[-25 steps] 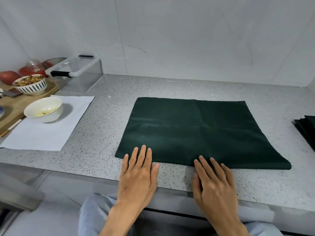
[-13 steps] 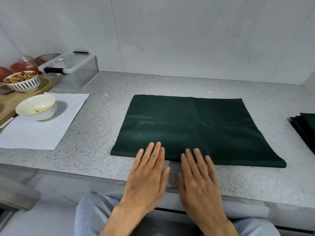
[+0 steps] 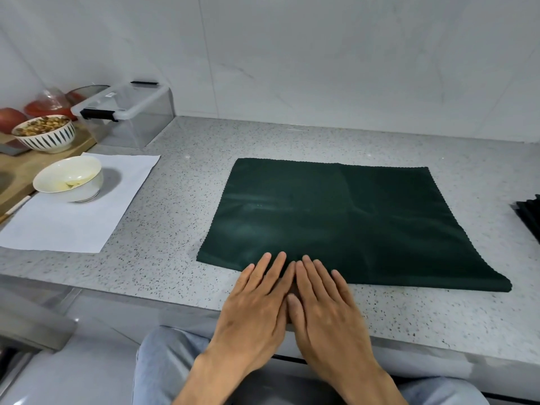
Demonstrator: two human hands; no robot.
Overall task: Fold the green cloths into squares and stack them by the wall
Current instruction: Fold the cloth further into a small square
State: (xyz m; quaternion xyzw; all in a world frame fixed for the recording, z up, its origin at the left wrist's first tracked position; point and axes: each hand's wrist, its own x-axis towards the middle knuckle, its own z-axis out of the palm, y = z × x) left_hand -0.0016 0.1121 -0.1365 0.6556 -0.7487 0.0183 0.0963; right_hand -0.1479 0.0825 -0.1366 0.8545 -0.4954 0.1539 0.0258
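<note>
Progress sits at roughly the first fold of this piece: the green cloth (image 3: pixel 344 220) lies flat on the speckled counter (image 3: pixel 181 200) as a wide rectangle, its doubled edge running along the near side, so you seem to have halved it once and not yet brought it to a square. Your left hand (image 3: pixel 257 302) and right hand (image 3: pixel 324 305) lie side by side, touching, fingers straight and flat, fingertips pressing the near folded edge and gripping nothing. At the far right edge of view a dark folded stack (image 3: pixel 530 216) rests on the counter; it looks like cloths already done, though only a corner shows. What you have left, by my reading: fold this rectangle across its length into a square, then carry it to the wall (image 3: pixel 321 68) and add it to the pile.
</note>
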